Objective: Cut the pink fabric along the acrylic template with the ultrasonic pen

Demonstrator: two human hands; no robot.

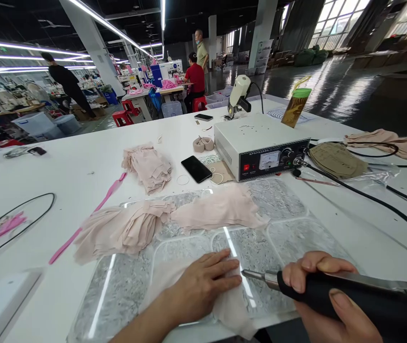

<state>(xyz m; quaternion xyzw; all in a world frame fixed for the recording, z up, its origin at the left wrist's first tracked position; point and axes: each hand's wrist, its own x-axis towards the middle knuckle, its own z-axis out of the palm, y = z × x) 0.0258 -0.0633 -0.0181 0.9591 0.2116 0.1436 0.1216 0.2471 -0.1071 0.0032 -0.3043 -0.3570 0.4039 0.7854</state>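
My left hand (207, 286) lies flat, fingers stretched, on a thin beige fabric piece (166, 276) spread over the grey marbled mat (117, 290). In my right hand (328, 290) is a thick black-handled hand tool (318, 288) with a tapered metal tip (255, 275). The tip points left, close beside my left fingertips; whether it touches the mat I cannot tell. Just beyond my left hand are two stacks of beige fabric pieces, one on the left (125, 228) and one on the right (221, 209). Part of the fabric under my palm is hidden.
Behind the mat stand a control box (260, 147) with a dial and a black cable (364, 190), a phone (195, 169) and another fabric stack (148, 166). A pink strip (89, 216) lies left. A green-lidded bottle (296, 107) stands behind the box. Several people are in the background.
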